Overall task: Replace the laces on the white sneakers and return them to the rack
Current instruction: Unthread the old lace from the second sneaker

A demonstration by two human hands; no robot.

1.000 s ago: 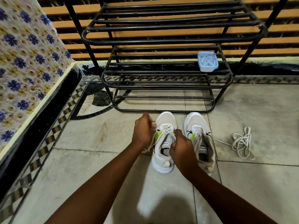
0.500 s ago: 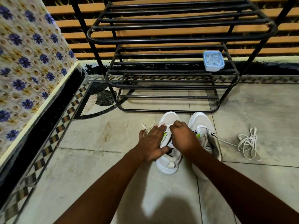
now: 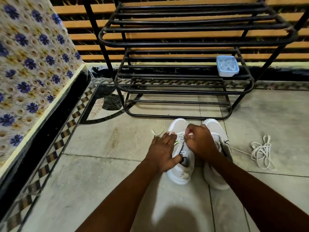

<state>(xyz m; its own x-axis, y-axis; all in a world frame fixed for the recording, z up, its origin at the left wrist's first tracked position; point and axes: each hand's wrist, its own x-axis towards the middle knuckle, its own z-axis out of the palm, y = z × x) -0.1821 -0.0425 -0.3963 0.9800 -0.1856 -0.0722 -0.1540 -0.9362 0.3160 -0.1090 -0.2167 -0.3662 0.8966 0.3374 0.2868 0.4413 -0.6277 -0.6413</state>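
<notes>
Lace in fingers of right hand, left hand flat on sneaker

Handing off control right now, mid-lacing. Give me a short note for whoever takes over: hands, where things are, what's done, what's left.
Left hand: open, pressing flat on the left sneaker to steady it.
Right hand: pinches the lace at that sneaker's eyelets.
Right sneaker stands beside it, both on the floor in front of the rack.
A loose lace coil lies right of the pair, and a blue box sits on the rack.
Done: left sneaker looks partly laced.
Left: finish it, check the right sneaker (mostly hidden), rack both.
</notes>
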